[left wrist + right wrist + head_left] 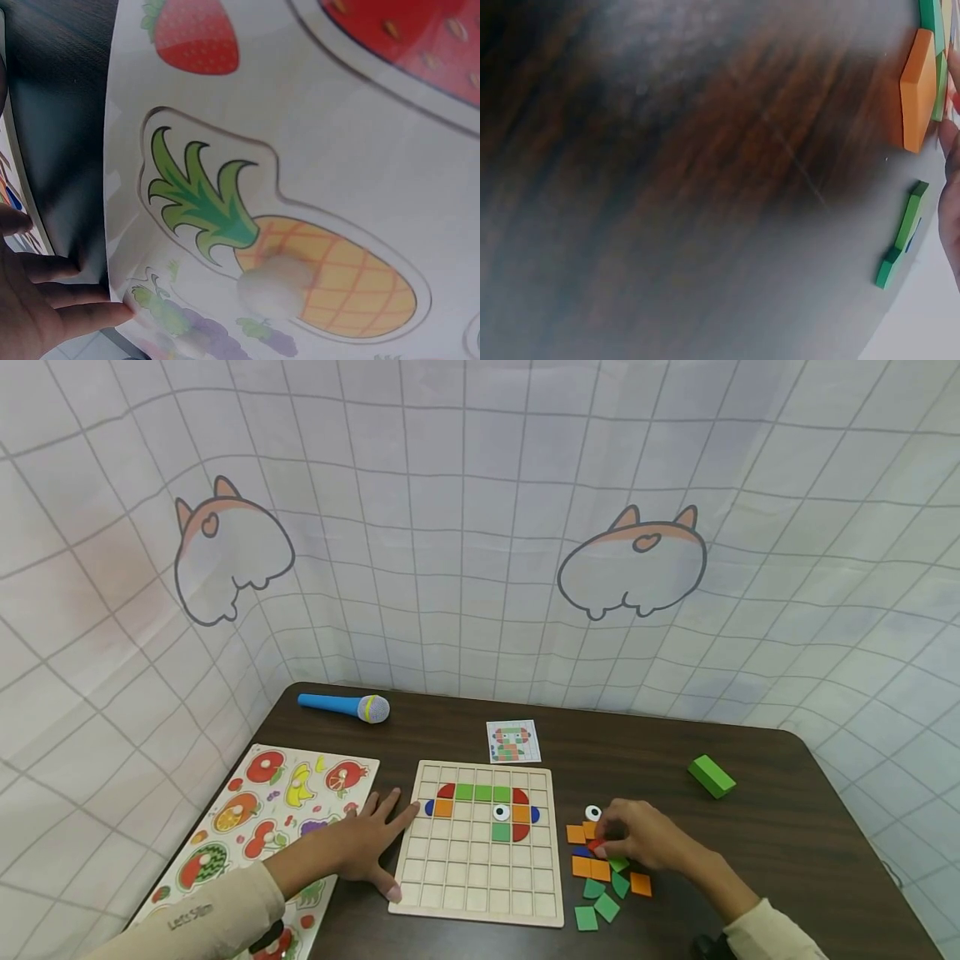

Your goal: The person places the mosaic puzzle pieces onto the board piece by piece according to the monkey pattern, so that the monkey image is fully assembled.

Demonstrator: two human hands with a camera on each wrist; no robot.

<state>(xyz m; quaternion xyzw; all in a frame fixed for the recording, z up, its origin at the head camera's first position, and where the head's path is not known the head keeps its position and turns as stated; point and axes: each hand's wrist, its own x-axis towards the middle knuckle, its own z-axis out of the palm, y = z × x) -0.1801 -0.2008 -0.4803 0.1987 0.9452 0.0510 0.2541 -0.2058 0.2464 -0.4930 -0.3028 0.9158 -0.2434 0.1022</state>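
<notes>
A light wooden grid board [477, 918] lies on the dark table, with red, green, orange and blue pieces and one eye piece set in its upper cells. My left hand [367, 843] rests with spread fingers at the board's left edge, the thumb near its lower left corner. To the right of the board, my right hand [648, 837] pinches a red piece [595, 844] between thumb and fingers, low over a loose pile. Around it lie orange squares [581, 866], a blue piece [582, 852], green pieces [607, 907] and a loose eye piece [593, 812].
A small pattern card [513, 742] lies behind the board. On the left is a fruit puzzle board [247, 768], whose pineapple [337, 285] has a knob. A blue toy microphone [345, 706] lies at the back left, a green block [712, 776] at the right.
</notes>
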